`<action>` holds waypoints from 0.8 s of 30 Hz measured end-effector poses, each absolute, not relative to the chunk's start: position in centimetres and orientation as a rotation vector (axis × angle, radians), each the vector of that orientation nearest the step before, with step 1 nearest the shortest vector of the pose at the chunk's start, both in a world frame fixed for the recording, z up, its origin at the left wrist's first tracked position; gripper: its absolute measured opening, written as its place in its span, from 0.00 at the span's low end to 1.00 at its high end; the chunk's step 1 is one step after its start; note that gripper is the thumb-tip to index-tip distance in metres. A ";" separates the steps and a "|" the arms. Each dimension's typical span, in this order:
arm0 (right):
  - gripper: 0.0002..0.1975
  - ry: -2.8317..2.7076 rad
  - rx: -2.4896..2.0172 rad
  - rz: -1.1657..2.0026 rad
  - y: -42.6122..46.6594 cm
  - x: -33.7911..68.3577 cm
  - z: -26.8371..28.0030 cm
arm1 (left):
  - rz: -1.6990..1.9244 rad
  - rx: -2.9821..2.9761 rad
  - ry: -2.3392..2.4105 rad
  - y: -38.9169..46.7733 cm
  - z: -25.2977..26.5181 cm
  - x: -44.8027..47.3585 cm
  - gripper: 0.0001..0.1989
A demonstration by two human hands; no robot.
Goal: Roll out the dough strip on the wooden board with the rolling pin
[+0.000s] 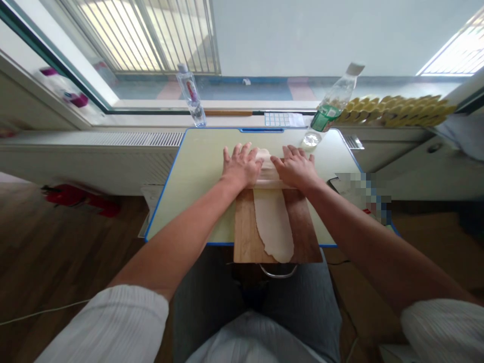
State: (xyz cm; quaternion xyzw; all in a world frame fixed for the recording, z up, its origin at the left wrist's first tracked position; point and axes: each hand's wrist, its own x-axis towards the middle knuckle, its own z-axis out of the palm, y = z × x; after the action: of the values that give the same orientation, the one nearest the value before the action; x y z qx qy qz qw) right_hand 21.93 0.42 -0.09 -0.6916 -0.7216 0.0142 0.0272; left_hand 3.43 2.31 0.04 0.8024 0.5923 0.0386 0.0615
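Note:
A long flat strip of pale dough (275,227) runs down a brown wooden cutting board (245,227), its edges ragged. Across the dough lies a pale rolling pin (270,185), its ends hidden beneath my palms. My left hand (242,165) rests on the left part of the pin, fingers spread forward and thumb pointing inward over the dough. On the right part, my right hand (297,167) lies likewise, palm down with fingers stretched apart. The far end of the dough shows between my two thumbs.
The board overhangs the near edge of a small blue-rimmed table (192,171). A green-labelled bottle (325,116) stands near its back right; another clear bottle (192,98) is at the back left by the window. A fire extinguisher (79,196) is on the floor at left.

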 end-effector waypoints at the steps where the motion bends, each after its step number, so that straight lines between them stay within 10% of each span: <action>1: 0.39 -2.194 -2.143 0.063 0.4 21.9 -0.1 | 0.115 2.428 1.794 2.3 0.1 3.4 0.35; 24: 0.39 -2.083 -2.112 -0.010 -11.5 20.2 -1.5 | 0.445 2.334 1.962 -8.8 -1.2 4.3 0.33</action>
State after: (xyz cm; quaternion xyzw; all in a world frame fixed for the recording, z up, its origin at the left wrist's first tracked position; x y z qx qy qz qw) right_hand 20.19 -11.54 -1.48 -0.7092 -0.6995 -0.0034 0.0877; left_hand 4.33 -8.85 -1.21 0.7571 0.6365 0.1444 0.0301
